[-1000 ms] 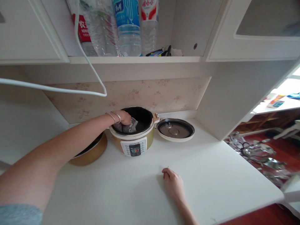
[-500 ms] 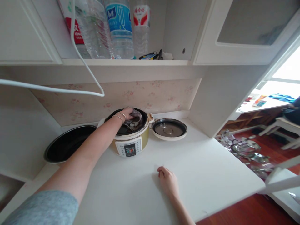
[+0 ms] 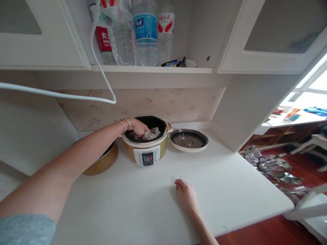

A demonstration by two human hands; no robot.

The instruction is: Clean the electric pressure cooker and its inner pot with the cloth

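Observation:
My left hand [image 3: 139, 127] reaches into the open rice cooker [image 3: 129, 149], its fingers closed on a crumpled greyish cloth [image 3: 151, 134] against the inside. Part of the fingers is hidden by the cloth and the cooker's rim. White and gold on the outside, the cooker has a control panel [image 3: 147, 157] facing me. Resting on the white tabletop [image 3: 153, 200], my right hand [image 3: 187, 196] is loosely curled with nothing visible in it. The cooker's detached lid [image 3: 189, 140] lies inner side up, just right of the cooker.
A gold-sided pot [image 3: 103, 165] stands left of the cooker, partly behind my left forearm. Above, a cupboard shelf [image 3: 153, 69] holds several plastic bottles [image 3: 145, 37]. A white cable or rod [image 3: 63, 96] crosses the upper left foreground. The table's right edge [image 3: 268, 180] borders the red floor.
My left hand has moved with the cloth toward the front left of the cooker's inside. My left forearm has swung, uncovering the pot's gold side. The view has shifted slightly left; my right hand stays put.

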